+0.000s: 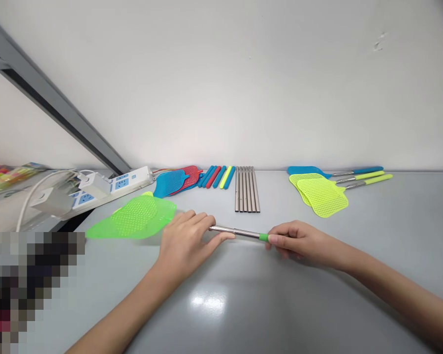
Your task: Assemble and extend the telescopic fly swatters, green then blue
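A green fly swatter (133, 219) is held across the table, its mesh head at the left and somewhat blurred. My left hand (188, 241) is closed around the swatter's neck, with the thumb along the metal rod (243, 232). At the rod's other end, my right hand (299, 241) closes on the green handle (263, 237), most of which is hidden by the fingers. Behind the hands lies a row of several loose metal rods (247, 191). Beside them are several handle grips (216, 177) in blue, red and yellow.
Loose blue (172, 182) and red swatter heads (192, 177) lie at the back left, near a white power strip (112, 189) with plugs and a cable. At the right rest yellow swatters (321, 194) and a blue swatter (308, 170). A grey metal frame (59, 93) slants down behind.
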